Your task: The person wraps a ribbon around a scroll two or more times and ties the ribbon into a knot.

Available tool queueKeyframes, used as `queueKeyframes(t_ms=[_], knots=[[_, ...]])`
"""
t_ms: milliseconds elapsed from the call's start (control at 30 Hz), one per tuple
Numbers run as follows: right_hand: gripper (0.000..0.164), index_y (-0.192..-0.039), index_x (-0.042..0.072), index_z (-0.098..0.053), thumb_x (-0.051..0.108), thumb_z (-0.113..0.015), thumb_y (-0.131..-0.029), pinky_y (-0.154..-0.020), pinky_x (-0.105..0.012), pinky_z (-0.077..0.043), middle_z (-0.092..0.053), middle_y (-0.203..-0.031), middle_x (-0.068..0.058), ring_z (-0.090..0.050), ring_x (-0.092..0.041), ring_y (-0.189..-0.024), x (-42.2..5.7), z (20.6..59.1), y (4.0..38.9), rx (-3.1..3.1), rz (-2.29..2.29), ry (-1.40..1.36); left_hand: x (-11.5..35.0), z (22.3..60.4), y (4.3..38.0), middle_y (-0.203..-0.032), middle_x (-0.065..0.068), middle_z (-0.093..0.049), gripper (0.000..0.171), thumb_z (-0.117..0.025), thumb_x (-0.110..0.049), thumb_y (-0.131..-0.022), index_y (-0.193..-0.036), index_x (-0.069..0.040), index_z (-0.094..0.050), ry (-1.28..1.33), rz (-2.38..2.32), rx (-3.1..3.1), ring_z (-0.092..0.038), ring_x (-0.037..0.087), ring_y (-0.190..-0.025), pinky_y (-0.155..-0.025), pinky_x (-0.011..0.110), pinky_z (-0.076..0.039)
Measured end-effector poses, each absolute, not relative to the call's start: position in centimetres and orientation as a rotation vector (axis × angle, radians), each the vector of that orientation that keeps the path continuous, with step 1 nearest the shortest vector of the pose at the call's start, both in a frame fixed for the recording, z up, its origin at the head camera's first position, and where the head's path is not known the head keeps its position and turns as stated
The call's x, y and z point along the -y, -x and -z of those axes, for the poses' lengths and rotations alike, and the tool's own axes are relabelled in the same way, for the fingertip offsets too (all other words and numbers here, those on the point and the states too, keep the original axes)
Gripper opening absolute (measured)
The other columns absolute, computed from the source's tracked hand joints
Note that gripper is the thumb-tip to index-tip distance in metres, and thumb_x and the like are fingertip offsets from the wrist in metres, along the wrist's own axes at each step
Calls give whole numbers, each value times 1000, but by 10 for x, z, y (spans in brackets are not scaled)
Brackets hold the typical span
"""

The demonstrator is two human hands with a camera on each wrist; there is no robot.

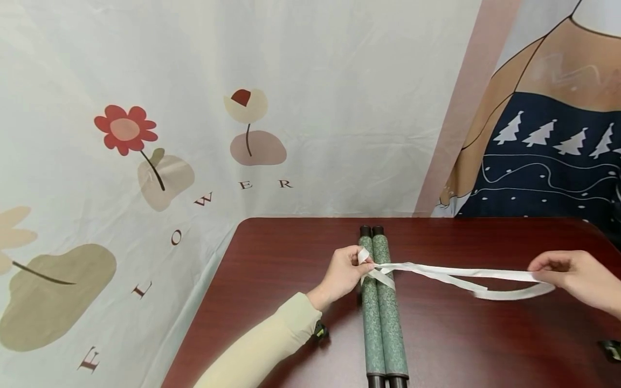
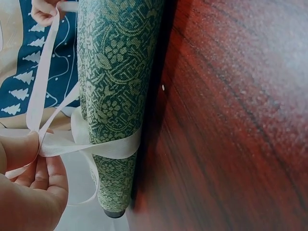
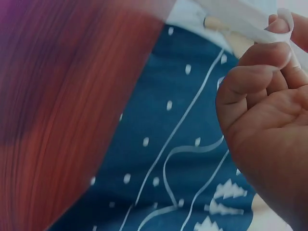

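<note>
Two rolled scrolls (image 1: 371, 312) in green floral-patterned cloth with dark end knobs lie side by side on the table. A white ribbon (image 1: 461, 272) wraps around their upper part. At the wrap, my left hand (image 1: 345, 270) pinches the ribbon between thumb and fingers; in the left wrist view the band (image 2: 115, 147) passes around the green cloth (image 2: 113, 82). Out to the right, my right hand (image 1: 574, 275) pinches the ribbon's long part, stretched sideways above the table, with a loop sagging below. The right wrist view shows the ribbon (image 3: 284, 33) between thumb and fingertips.
The dark red wooden table (image 1: 271, 258) reaches back to a pale cloth backdrop (image 1: 339, 108) printed with flowers and letters. A printed figure in navy with white trees (image 1: 548, 156) is at the back right.
</note>
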State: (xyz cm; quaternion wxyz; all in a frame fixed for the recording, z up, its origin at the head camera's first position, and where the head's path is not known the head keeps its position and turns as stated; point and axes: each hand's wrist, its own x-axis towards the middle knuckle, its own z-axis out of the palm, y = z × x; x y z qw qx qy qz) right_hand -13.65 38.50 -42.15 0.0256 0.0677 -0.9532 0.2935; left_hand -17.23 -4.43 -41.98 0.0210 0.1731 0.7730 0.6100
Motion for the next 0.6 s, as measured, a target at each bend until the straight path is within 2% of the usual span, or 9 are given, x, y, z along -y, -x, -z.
queueKeyframes(t_ms=[100, 233, 367, 500, 600], knots=[[6, -84, 3, -68, 4, -68, -77, -46, -26, -38, -61, -70, 0, -45, -6, -56, -396, 422, 132, 2914, -880, -130, 44, 419, 173, -78, 26, -67, 8, -66, 10, -78, -84, 11, -62, -533, -1881, -2410, -61, 20, -67, -53, 16, -45], [5, -79, -2, -65, -3, -67, -74, -42, -26, -34, -55, -60, 9, -42, -6, -50, -409, 426, 127, 2814, -915, -66, 45, 421, 176, -77, 25, -67, 8, -67, 10, -77, -83, 11, -63, -566, -1870, -2419, -60, 15, -65, -53, 17, -46], [6, -73, -2, -62, -7, -65, -72, -40, -26, -32, -52, -56, 15, -42, -6, -47, -435, 447, 133, 2706, -1045, -67, 45, 435, 186, -75, 20, -68, 8, -69, 8, -76, -81, 7, -63, -573, -1858, -2423, -59, 11, -64, -53, 18, -46], [34, -68, 21, -64, -13, -65, -70, -37, -34, -32, -54, -52, 21, -45, -2, -45, -477, 487, 148, 2573, -1174, -62, 45, 446, 195, -73, 10, -69, 9, -72, 4, -76, -80, -2, -65, -538, -1817, -2433, -60, 8, -63, -53, 18, -47], [41, -66, 29, -62, -12, -65, -71, -36, -37, -32, -54, -51, 23, -46, 0, -43, -501, 512, 159, 2529, -1179, -6, 44, 446, 197, -72, 6, -69, 11, -73, 3, -76, -79, -5, -65, -524, -1800, -2434, -61, 9, -64, -53, 18, -48]])
